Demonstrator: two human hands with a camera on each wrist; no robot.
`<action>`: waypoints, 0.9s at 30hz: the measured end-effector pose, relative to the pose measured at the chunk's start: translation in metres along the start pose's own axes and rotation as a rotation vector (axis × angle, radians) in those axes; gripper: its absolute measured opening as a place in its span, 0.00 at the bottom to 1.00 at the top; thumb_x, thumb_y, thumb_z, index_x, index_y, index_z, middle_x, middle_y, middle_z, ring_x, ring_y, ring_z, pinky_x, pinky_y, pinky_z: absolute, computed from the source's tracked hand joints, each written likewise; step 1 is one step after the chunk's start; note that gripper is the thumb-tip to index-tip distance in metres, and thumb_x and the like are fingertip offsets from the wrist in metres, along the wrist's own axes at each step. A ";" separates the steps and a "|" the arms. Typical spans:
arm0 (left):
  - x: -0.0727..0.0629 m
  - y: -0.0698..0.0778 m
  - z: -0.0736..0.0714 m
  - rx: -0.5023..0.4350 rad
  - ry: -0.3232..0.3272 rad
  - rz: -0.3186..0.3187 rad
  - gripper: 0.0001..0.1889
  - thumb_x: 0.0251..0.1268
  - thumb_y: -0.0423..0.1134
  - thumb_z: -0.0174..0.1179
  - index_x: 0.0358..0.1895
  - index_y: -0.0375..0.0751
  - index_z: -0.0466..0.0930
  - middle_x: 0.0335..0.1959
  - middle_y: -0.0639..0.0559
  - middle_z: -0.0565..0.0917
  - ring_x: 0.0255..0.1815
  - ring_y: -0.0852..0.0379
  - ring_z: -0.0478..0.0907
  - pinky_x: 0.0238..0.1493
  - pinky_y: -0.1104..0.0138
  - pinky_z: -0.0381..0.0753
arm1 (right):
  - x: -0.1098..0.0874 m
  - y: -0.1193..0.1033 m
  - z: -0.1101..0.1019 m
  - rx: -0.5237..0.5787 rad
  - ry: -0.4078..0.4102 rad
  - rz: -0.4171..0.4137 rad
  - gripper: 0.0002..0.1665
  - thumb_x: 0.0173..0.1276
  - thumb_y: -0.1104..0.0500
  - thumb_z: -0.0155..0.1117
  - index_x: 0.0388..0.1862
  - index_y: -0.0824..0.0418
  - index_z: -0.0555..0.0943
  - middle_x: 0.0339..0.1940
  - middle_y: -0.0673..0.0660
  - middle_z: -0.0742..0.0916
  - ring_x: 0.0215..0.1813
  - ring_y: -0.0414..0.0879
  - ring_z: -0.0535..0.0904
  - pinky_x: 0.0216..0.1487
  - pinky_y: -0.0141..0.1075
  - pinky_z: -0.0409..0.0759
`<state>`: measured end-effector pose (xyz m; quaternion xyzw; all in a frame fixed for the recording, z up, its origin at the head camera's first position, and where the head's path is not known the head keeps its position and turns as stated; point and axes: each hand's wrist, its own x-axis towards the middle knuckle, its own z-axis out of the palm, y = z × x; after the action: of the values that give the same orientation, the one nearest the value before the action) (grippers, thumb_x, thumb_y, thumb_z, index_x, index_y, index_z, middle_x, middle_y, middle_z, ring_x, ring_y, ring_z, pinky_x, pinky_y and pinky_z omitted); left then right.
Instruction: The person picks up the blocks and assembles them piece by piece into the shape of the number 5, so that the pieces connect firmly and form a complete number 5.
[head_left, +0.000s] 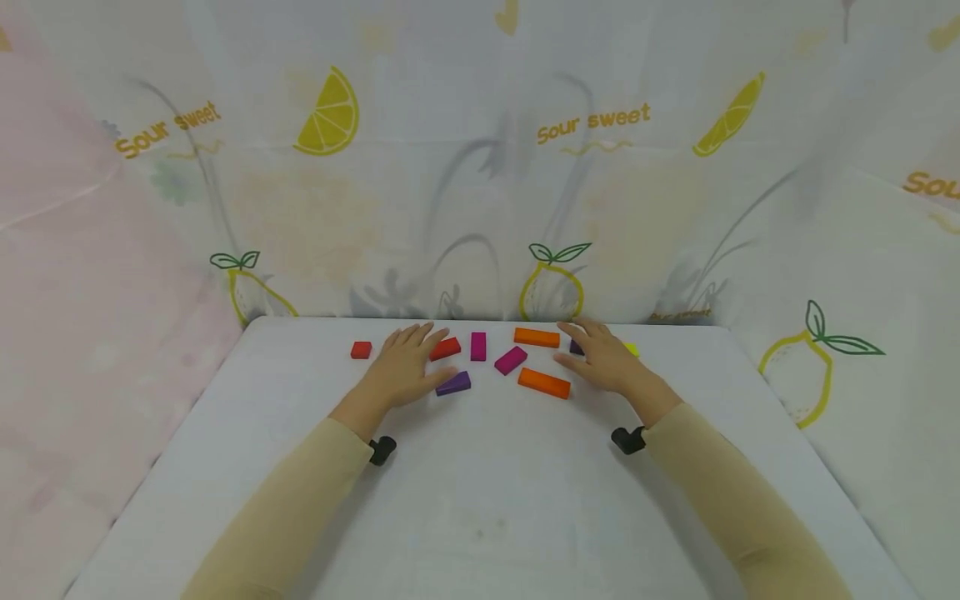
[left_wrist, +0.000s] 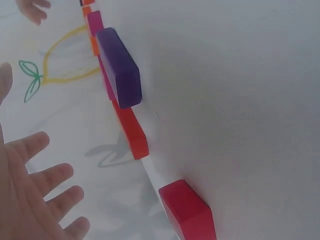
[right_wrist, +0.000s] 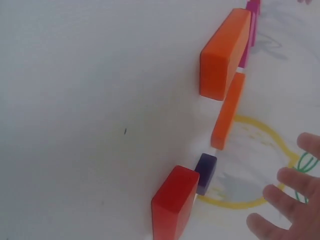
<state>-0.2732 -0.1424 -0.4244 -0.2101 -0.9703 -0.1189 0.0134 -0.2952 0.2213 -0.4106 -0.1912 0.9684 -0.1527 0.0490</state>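
My left hand [head_left: 403, 371] hovers over the left part of the blocks, fingers spread and holding nothing. Nearest it are a purple block [head_left: 454, 385], a red block [head_left: 446, 349] and a shorter red block [head_left: 361, 350]. The left wrist view shows space between the fingers [left_wrist: 52, 175] and the blocks. On the right, my other hand [head_left: 606, 360] hovers with spread fingers, also holding nothing. It partly covers a dark purple block [head_left: 576, 347] and a yellow block [head_left: 632, 348]. Another red block [right_wrist: 172, 205] appears in the right wrist view, hidden from the head view.
Between the hands lie two magenta blocks [head_left: 478, 347] and two long orange blocks [head_left: 544, 383]. They sit toward the back edge of the white table [head_left: 480, 492]. A lemon-printed curtain [head_left: 450, 208] hangs behind and at the sides.
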 end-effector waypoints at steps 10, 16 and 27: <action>0.022 0.008 0.006 -0.029 0.003 -0.010 0.41 0.69 0.68 0.48 0.79 0.50 0.58 0.77 0.42 0.62 0.76 0.38 0.56 0.71 0.39 0.53 | 0.020 -0.001 0.008 -0.009 0.076 -0.043 0.36 0.75 0.42 0.58 0.76 0.56 0.66 0.73 0.66 0.69 0.73 0.62 0.63 0.71 0.59 0.62; 0.033 0.014 0.012 -0.040 0.012 -0.019 0.40 0.69 0.68 0.49 0.77 0.49 0.61 0.75 0.44 0.65 0.74 0.40 0.59 0.70 0.40 0.56 | 0.030 -0.003 0.013 0.010 0.076 -0.034 0.35 0.76 0.43 0.58 0.75 0.58 0.68 0.72 0.65 0.71 0.72 0.61 0.64 0.72 0.57 0.61; 0.051 0.022 0.025 -0.162 0.007 -0.088 0.37 0.71 0.63 0.53 0.76 0.45 0.64 0.72 0.41 0.68 0.72 0.39 0.62 0.70 0.41 0.56 | 0.048 -0.005 0.022 0.092 0.110 0.027 0.30 0.76 0.45 0.58 0.69 0.60 0.73 0.62 0.63 0.77 0.64 0.59 0.70 0.68 0.54 0.69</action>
<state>-0.3104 -0.0961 -0.4394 -0.1673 -0.9657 -0.1984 -0.0054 -0.3344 0.1921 -0.4316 -0.1671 0.9640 -0.2066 0.0065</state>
